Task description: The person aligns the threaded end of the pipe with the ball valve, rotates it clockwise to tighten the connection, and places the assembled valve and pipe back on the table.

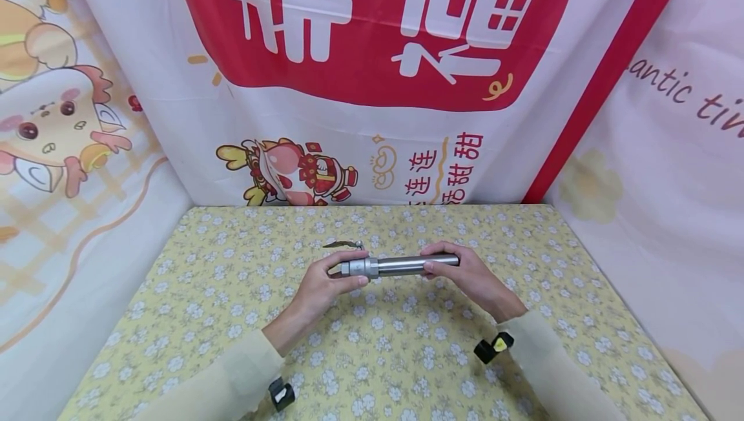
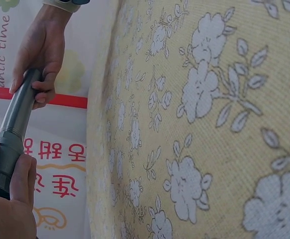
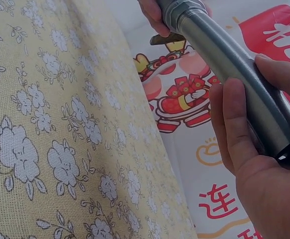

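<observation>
A metal ball valve (image 1: 358,268) and a straight steel pipe (image 1: 401,266) lie end to end, level above the table. In the head view my left hand (image 1: 323,282) grips the valve body between thumb and fingers. The valve's thin lever (image 1: 341,244) sticks out on the far side. My right hand (image 1: 473,279) holds the pipe near its right end, thumb on the near side. The right wrist view shows the open, hollow end of the pipe (image 3: 224,55) beside the palm. The pipe meets the valve's hex collar; how deep it sits inside is hidden.
A yellow floral cloth (image 1: 372,356) covers the table. Behind it hangs a white and red printed curtain (image 1: 372,95), with more printed cloth (image 1: 651,169) along both sides. Small black wrist cameras (image 1: 494,347) are strapped at the sleeves.
</observation>
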A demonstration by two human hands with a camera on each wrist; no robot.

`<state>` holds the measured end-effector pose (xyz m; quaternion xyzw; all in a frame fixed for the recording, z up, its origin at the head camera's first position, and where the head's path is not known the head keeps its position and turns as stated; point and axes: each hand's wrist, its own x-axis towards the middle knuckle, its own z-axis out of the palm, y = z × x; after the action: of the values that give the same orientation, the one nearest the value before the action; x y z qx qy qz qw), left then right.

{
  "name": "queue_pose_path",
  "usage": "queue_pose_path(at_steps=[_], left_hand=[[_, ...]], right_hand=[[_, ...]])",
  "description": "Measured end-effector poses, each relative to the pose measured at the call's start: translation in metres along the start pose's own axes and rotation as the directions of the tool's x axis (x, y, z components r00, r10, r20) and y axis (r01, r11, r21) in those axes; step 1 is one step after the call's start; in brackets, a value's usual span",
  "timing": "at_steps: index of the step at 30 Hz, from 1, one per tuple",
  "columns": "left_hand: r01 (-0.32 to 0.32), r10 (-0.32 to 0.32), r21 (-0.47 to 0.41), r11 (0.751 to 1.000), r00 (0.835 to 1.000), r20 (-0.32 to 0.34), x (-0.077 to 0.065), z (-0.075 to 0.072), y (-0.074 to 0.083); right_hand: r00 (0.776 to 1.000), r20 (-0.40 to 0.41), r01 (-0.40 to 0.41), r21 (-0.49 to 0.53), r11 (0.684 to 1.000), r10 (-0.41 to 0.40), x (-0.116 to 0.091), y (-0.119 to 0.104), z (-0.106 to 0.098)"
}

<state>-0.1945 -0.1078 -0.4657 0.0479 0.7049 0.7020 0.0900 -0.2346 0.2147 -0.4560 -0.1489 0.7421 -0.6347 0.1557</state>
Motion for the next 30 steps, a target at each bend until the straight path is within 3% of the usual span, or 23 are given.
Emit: queue_pose_path(at_steps=[16, 30], left_hand=[[0.002, -0.002, -0.010, 1.000, 1.000, -0.007, -0.0016, -0.0003, 0.0002], [0.014, -0.014, -0.013, 1.000, 1.000, -0.009, -0.0027, -0.0018, 0.0014]], right_hand=[[0.993, 0.099, 0.051, 0.107, 0.993, -0.061, -0.0022, 0.0029, -0.0014], [0.991, 0.105, 0.069, 0.089, 0.994, -0.078, 0.0002, 0.0033, -0.0018]])
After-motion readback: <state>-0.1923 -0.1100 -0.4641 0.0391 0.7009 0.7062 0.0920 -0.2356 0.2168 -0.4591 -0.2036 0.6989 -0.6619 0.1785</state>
